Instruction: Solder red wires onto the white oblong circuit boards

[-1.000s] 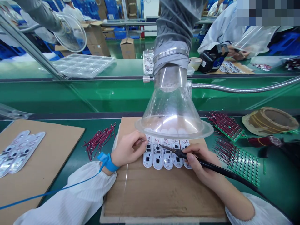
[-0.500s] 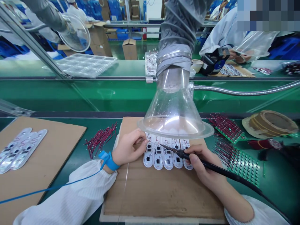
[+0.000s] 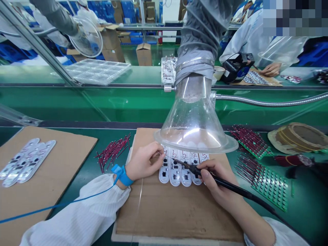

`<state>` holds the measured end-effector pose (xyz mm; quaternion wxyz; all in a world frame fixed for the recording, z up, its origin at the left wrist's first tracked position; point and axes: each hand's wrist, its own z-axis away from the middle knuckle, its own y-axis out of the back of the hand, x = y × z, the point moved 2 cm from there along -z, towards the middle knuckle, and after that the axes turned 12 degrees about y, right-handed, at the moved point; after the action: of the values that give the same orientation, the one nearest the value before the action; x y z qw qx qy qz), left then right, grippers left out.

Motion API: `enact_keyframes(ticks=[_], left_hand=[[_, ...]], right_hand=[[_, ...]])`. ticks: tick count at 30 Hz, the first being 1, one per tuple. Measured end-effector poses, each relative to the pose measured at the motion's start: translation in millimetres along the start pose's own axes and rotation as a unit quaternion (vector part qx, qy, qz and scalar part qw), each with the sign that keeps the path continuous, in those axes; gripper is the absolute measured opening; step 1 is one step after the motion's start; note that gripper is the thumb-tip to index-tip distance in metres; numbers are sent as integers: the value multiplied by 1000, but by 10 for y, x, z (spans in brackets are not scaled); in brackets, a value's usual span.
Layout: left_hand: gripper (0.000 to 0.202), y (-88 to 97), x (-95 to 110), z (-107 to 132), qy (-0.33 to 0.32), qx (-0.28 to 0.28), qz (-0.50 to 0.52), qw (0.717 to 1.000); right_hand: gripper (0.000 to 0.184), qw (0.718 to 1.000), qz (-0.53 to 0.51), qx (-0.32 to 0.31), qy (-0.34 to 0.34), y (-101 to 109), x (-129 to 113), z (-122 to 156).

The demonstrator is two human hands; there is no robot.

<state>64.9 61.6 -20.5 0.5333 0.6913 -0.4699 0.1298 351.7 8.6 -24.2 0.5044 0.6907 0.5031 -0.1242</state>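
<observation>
My right hand [image 3: 217, 176] grips a soldering iron [image 3: 232, 185] like a pen. Its tip points left, over the second of several white rounded circuit boards [image 3: 175, 178] lying side by side. Short red wires show at the boards' upper ends, partly behind a clear fume hood. My left hand [image 3: 147, 160] is closed in a pinch at the row's left end, on what looks like thin solder wire; a fine strand [image 3: 140, 198] trails below this hand across the cardboard [image 3: 179, 215]. A blue wrist strap [image 3: 123, 175] circles the left wrist.
The clear fume hood [image 3: 196, 136] hangs low over the boards. Loose red wires [image 3: 112, 152] lie left, more boards [image 3: 28, 160] on cardboard at far left. Green boards with red wires [image 3: 270, 184] and a tape roll [image 3: 297, 138] sit right. A co-worker's hand [image 3: 271, 69] is across the bench.
The view has shifted slightly. My right hand and the iron's tip have moved a little left over the boards. My left hand keeps its pinch. The co-worker's hand is now lower, by their boards.
</observation>
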Motion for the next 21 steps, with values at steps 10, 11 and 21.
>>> enact_keyframes(ticks=[10,11,21], left_hand=[[12,161,-74,102,23,27,-14,999],[12,180,-89,111,33,40,-12,999],[11,155,-143,120,64,23,1,998]], right_hand=[[23,1000,4,7,5,23,-33,-13],[22,1000,-4,11,-2,30,-6,12],[21,998,-16,40,-53,-89,-175,-46]])
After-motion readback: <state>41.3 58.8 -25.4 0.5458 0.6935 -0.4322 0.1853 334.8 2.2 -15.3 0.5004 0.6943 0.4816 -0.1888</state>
